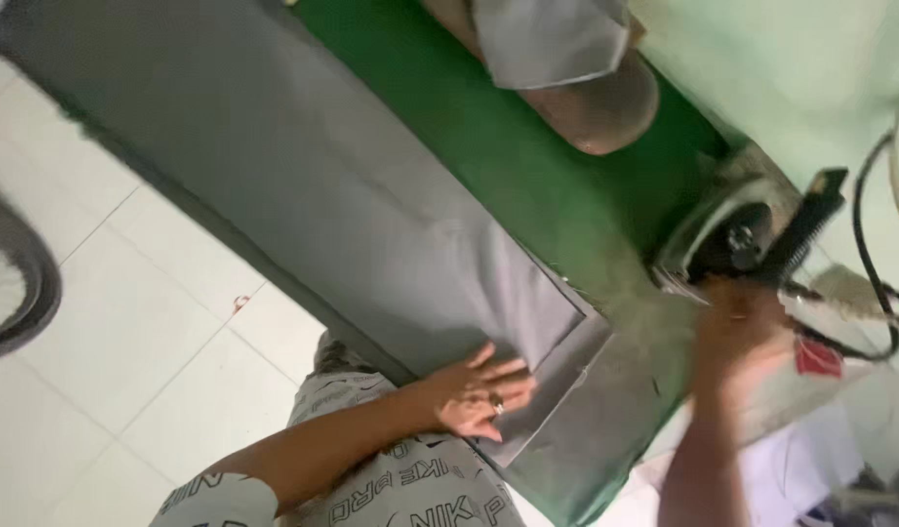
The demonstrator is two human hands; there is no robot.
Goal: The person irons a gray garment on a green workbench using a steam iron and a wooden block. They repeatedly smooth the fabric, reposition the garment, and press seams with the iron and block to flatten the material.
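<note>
We cannot see the right hand clearly: it is blurred, and it is up against the handle of an iron at the right end of the board, so we cannot tell if its fingers are closed around the handle or only near it. The iron itself is also hard to make out; we see a round metal part, a dark part above it and a black cord which curls away to the right. At the top edge, a second piece of grey cloth lies over a brown rounded pad, and both are cut off by the frame. On the far left, a dark curved thing, maybe a wheel, is only partly in view on the white tiled floor.

We see no containers here.

The left hand lies flat on the grey fabric, palm down, fingers stretched out and a little spread, holding nothing; there is a ring on one finger. It presses near a folded corner of the fabric. The fabric is spread long across the green ironing board, from the upper left down to the hand, well apart from the iron.
</note>
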